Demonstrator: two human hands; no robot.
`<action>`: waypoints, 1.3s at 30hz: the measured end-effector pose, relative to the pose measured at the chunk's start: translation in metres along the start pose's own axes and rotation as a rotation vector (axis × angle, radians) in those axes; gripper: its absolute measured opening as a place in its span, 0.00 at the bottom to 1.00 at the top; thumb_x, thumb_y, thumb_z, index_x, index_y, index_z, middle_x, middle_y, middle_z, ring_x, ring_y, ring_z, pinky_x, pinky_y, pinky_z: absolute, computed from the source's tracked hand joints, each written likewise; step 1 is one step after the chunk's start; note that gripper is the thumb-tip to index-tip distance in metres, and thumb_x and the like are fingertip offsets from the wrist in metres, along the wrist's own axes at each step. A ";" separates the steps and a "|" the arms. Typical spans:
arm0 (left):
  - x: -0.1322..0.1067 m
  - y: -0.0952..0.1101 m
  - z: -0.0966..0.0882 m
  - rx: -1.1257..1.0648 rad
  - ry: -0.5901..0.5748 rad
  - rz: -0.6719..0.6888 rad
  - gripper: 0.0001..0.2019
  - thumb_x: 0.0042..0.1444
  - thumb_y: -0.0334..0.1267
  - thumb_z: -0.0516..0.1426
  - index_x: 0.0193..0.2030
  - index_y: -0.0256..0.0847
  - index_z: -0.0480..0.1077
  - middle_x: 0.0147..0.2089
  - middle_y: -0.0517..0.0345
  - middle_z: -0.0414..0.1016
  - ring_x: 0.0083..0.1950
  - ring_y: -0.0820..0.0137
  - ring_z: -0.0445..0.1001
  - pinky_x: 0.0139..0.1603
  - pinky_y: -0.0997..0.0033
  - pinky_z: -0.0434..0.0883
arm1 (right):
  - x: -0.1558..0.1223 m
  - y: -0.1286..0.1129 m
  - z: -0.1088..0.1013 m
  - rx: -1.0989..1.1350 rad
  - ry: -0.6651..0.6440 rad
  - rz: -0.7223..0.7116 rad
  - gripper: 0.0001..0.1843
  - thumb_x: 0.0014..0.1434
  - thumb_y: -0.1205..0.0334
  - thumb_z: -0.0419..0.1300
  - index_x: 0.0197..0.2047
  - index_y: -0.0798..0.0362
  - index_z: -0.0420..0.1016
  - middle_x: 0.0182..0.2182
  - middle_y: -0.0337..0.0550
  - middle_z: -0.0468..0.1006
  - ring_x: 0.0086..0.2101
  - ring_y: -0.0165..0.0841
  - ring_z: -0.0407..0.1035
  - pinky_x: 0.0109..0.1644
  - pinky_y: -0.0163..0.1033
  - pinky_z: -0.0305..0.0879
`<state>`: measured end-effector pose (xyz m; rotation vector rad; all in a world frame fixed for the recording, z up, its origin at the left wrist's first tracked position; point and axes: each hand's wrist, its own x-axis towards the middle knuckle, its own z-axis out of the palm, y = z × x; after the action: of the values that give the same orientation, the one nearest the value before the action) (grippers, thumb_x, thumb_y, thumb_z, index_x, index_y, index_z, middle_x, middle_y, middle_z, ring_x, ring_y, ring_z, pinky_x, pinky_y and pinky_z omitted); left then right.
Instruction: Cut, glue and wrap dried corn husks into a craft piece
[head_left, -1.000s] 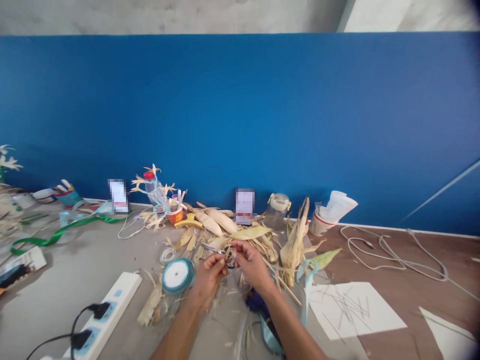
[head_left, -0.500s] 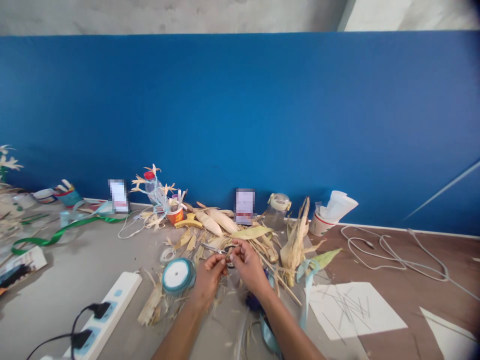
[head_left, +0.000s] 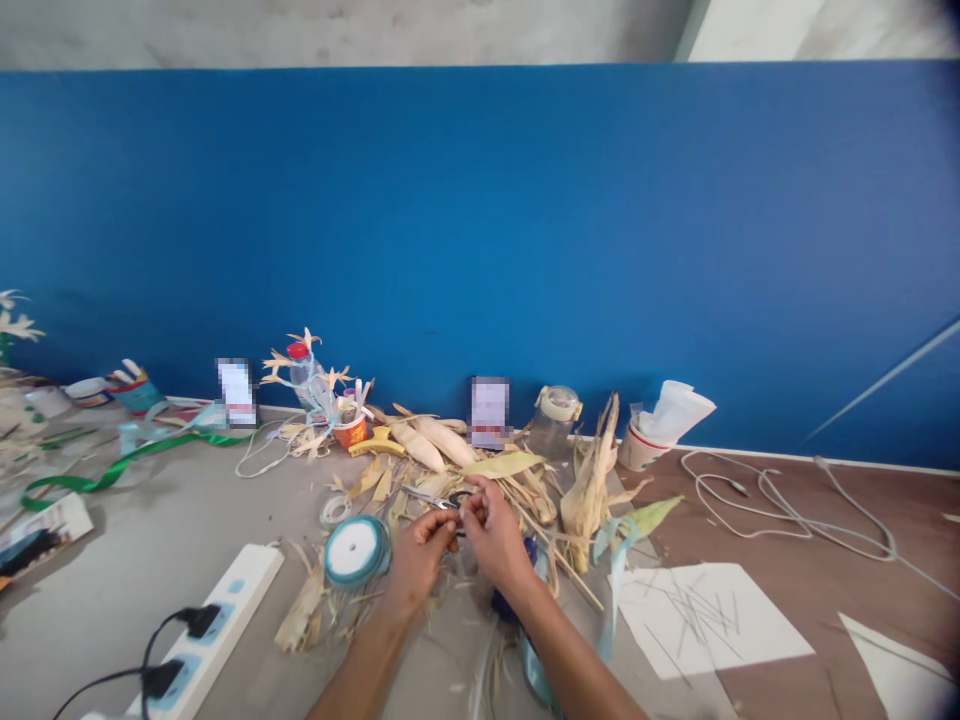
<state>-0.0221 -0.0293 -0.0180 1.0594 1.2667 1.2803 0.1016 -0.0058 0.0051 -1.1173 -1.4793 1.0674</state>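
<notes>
My left hand point(head_left: 417, 560) and my right hand point(head_left: 491, 536) meet fingertip to fingertip low in the middle of the view, both pinched on a small thin piece, apparently a husk strip, too small to name for sure. They hover over a heap of dry corn husks point(head_left: 450, 475). A pair of scissors point(head_left: 431, 496) lies just beyond the fingers. A teal ribbon spool point(head_left: 355, 550) sits on the table left of my left hand. Light blue ribbon point(head_left: 611, 580) trails by my right forearm.
A white power strip point(head_left: 225, 610) with black plugs lies at the lower left. Green ribbon point(head_left: 112, 468) curls at the left. A jar point(head_left: 553, 420), a paper cup point(head_left: 643, 445), white cables point(head_left: 780, 505) and white paper sheets point(head_left: 705, 615) lie to the right. A blue wall stands behind.
Both hands have edged slightly closer together and a little away from me; the pinch stays. Nothing else on the table has moved.
</notes>
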 end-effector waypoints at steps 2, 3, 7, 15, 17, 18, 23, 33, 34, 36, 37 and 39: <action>0.000 0.001 0.000 0.022 -0.012 0.004 0.11 0.48 0.43 0.60 0.33 0.38 0.76 0.23 0.60 0.70 0.28 0.70 0.65 0.33 0.70 0.62 | 0.000 0.001 0.000 -0.008 0.010 -0.013 0.22 0.52 0.68 0.51 0.52 0.55 0.62 0.27 0.39 0.70 0.29 0.35 0.70 0.35 0.40 0.66; 0.000 0.002 0.000 0.029 -0.015 0.005 0.11 0.48 0.43 0.60 0.33 0.38 0.76 0.23 0.60 0.70 0.28 0.69 0.65 0.33 0.70 0.62 | 0.000 0.001 0.000 -0.010 0.014 -0.016 0.22 0.52 0.68 0.52 0.52 0.55 0.62 0.27 0.39 0.70 0.28 0.35 0.70 0.34 0.40 0.66; 0.000 0.004 0.001 0.050 0.008 0.014 0.10 0.47 0.43 0.60 0.30 0.38 0.76 0.24 0.60 0.71 0.27 0.70 0.65 0.32 0.70 0.62 | 0.000 0.000 0.000 0.018 0.012 0.011 0.22 0.52 0.65 0.53 0.52 0.55 0.62 0.27 0.38 0.70 0.27 0.35 0.70 0.33 0.40 0.66; -0.002 0.011 0.002 0.054 0.066 -0.005 0.13 0.46 0.47 0.60 0.27 0.38 0.73 0.20 0.64 0.67 0.25 0.71 0.64 0.30 0.72 0.60 | 0.003 -0.002 -0.001 0.177 -0.012 0.084 0.20 0.51 0.59 0.57 0.48 0.54 0.64 0.24 0.36 0.70 0.24 0.33 0.68 0.30 0.38 0.64; -0.002 0.010 0.003 0.036 0.079 0.000 0.13 0.47 0.47 0.60 0.26 0.38 0.72 0.20 0.64 0.66 0.25 0.72 0.63 0.29 0.72 0.59 | 0.004 -0.003 -0.004 0.180 0.018 0.068 0.18 0.51 0.57 0.57 0.46 0.54 0.66 0.25 0.37 0.70 0.24 0.33 0.67 0.29 0.37 0.64; -0.002 0.010 0.003 0.025 0.085 0.004 0.13 0.47 0.47 0.60 0.26 0.39 0.72 0.20 0.64 0.66 0.24 0.72 0.63 0.29 0.73 0.59 | 0.005 -0.004 -0.006 0.165 0.036 0.052 0.16 0.52 0.56 0.57 0.44 0.54 0.67 0.25 0.38 0.71 0.25 0.33 0.67 0.30 0.37 0.64; -0.002 0.011 0.003 -0.030 0.095 0.001 0.11 0.47 0.45 0.61 0.25 0.39 0.72 0.20 0.63 0.67 0.24 0.73 0.63 0.28 0.74 0.59 | 0.006 -0.011 -0.016 -0.036 0.026 -0.077 0.09 0.53 0.61 0.54 0.35 0.54 0.72 0.27 0.42 0.73 0.29 0.34 0.68 0.35 0.38 0.64; -0.002 0.010 0.003 -0.072 0.097 -0.009 0.12 0.45 0.46 0.63 0.24 0.38 0.72 0.19 0.63 0.66 0.24 0.74 0.62 0.28 0.74 0.59 | 0.000 -0.011 -0.010 -0.306 0.006 -0.247 0.08 0.52 0.70 0.53 0.33 0.54 0.73 0.27 0.42 0.72 0.29 0.34 0.68 0.34 0.36 0.63; -0.002 0.008 0.003 -0.084 0.095 -0.009 0.12 0.45 0.46 0.63 0.25 0.38 0.72 0.20 0.63 0.66 0.24 0.74 0.62 0.27 0.75 0.59 | 0.000 -0.010 -0.010 -0.315 0.012 -0.265 0.08 0.52 0.70 0.53 0.33 0.54 0.73 0.27 0.42 0.73 0.30 0.34 0.68 0.34 0.36 0.63; -0.001 0.005 0.002 -0.118 0.097 -0.022 0.13 0.45 0.47 0.63 0.25 0.38 0.72 0.20 0.63 0.66 0.23 0.74 0.62 0.27 0.75 0.59 | -0.001 -0.008 -0.010 -0.326 0.017 -0.305 0.09 0.53 0.71 0.53 0.34 0.54 0.73 0.28 0.42 0.73 0.30 0.34 0.68 0.35 0.36 0.63; -0.001 0.004 0.002 -0.137 0.095 -0.032 0.13 0.44 0.47 0.63 0.25 0.38 0.72 0.20 0.63 0.66 0.23 0.75 0.62 0.26 0.75 0.58 | -0.001 -0.008 -0.009 -0.327 0.018 -0.323 0.09 0.53 0.71 0.53 0.35 0.54 0.73 0.28 0.43 0.73 0.30 0.34 0.68 0.35 0.36 0.63; -0.001 0.003 0.003 -0.171 0.085 -0.051 0.15 0.44 0.48 0.64 0.25 0.38 0.72 0.20 0.63 0.66 0.23 0.75 0.61 0.26 0.75 0.58 | -0.002 -0.008 -0.009 -0.321 0.010 -0.349 0.09 0.54 0.71 0.53 0.34 0.53 0.73 0.29 0.43 0.74 0.32 0.34 0.68 0.37 0.36 0.63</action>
<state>-0.0194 -0.0296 -0.0146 0.8544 1.2162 1.3799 0.1096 -0.0082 0.0134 -1.0248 -1.8008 0.5959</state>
